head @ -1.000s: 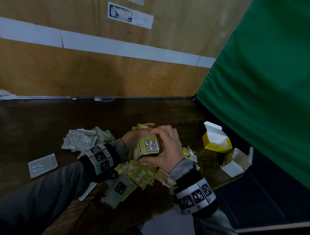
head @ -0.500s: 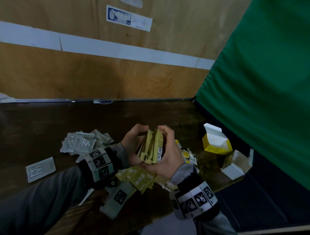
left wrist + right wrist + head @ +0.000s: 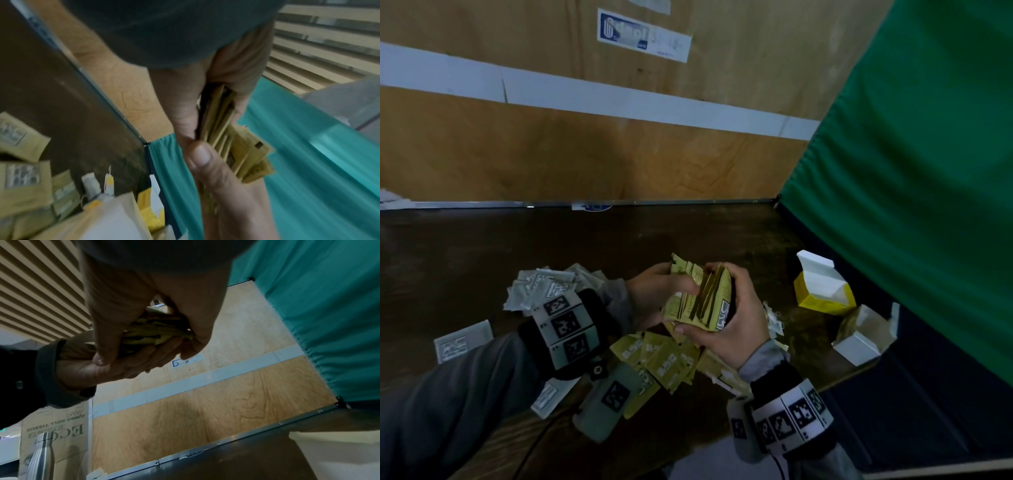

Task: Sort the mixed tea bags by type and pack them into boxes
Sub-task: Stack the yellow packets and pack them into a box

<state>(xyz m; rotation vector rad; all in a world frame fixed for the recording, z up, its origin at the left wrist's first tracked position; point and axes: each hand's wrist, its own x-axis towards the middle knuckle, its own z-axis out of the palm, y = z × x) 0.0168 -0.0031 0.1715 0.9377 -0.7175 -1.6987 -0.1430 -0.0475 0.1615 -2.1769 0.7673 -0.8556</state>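
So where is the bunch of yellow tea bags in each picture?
Head: the bunch of yellow tea bags is in the middle, between both hands.
Left wrist: right of middle, fanned out past the thumb.
Right wrist: upper left of middle, squeezed between the hands.
Shared landmark: the green curtain.

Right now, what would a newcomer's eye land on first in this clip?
The stack of yellow-green tea bags held upright above the table between the left hand and right hand. Next, the open yellow box to the right by the green curtain, and the pile of pale tea bags to the left.
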